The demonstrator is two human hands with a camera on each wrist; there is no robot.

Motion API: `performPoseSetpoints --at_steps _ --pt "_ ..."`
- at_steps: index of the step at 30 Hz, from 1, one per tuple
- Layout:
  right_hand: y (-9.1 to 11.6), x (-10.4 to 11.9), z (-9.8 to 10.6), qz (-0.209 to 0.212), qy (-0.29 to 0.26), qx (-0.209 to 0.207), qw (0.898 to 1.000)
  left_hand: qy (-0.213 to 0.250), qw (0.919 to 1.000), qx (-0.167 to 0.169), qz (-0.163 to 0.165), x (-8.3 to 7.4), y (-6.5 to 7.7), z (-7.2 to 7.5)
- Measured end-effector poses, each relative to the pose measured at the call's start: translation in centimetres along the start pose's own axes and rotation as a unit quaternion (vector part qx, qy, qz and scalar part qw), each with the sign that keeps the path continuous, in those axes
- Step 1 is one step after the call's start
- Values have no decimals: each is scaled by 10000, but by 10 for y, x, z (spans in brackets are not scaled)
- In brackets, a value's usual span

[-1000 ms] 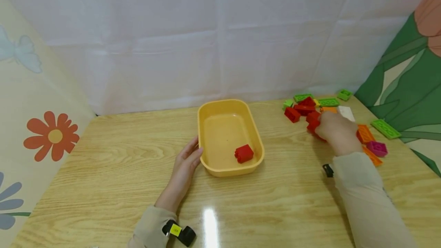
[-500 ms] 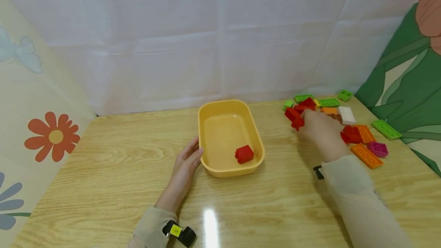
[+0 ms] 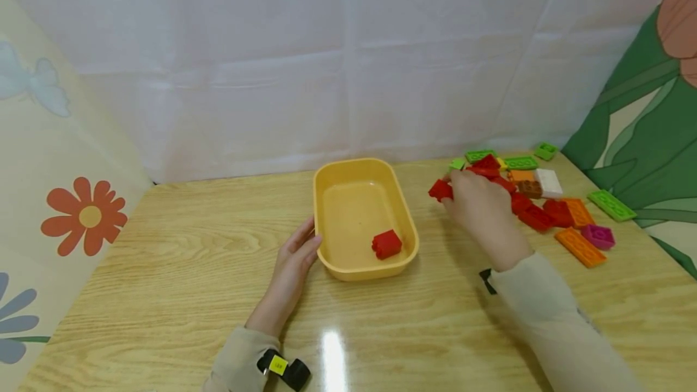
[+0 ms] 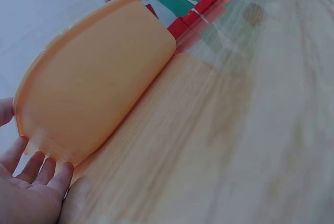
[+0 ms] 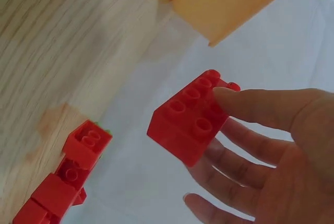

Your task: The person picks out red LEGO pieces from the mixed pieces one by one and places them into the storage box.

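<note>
My right hand point(image 3: 479, 204) pinches a red toy building brick point(image 5: 182, 114) between thumb and fingers, its studs facing the right wrist camera. In the head view that hand is just left of the brick pile, partly hiding it. My left hand point(image 3: 288, 265) holds the near left side of a yellow plastic bin point(image 3: 405, 213), its thumb at the rim point(image 4: 16, 101) and fingertips against the outer wall. One red brick point(image 3: 387, 244) lies in the bin's near right corner.
Loose bricks lie at the table's right: red ones point(image 3: 558, 213), orange plates point(image 3: 579, 247), green plates point(image 3: 611, 205), a white brick point(image 3: 548, 182) and a magenta brick point(image 3: 598, 236). A white cloth point(image 3: 245, 77) hangs behind the table point(image 3: 179, 271).
My right hand has moved left from amid the pile with a red brick, uncovering brown, white and red bricks behind it. My left hand and the bin stay in place.
</note>
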State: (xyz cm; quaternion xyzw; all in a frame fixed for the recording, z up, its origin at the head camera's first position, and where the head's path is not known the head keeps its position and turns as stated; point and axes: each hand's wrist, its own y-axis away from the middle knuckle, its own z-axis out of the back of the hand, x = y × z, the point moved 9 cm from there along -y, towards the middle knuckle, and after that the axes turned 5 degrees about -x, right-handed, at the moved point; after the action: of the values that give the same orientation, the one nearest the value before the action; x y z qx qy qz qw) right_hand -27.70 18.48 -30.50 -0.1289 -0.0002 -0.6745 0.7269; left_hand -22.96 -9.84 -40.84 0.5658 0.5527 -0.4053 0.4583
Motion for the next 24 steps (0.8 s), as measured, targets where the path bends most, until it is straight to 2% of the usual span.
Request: performPoseSetpoints --at_steps 4,11,18,21,24 --pt "2 11 2 200 -178 -173 9995 34 10000 -17 3 0 0 0" --pt "4 28 7 574 -203 -753 9953 42 10000 -22 13 1 0 1" --pt "4 40 7 804 -323 -866 9925 71 10000 -27 52 1 0 1" --pt "5 46 8 1066 -425 -985 9885 67 10000 -44 55 1 0 1" --pt "8 55 12 1546 -475 -1323 9779 20 10000 -20 26 1 0 1"
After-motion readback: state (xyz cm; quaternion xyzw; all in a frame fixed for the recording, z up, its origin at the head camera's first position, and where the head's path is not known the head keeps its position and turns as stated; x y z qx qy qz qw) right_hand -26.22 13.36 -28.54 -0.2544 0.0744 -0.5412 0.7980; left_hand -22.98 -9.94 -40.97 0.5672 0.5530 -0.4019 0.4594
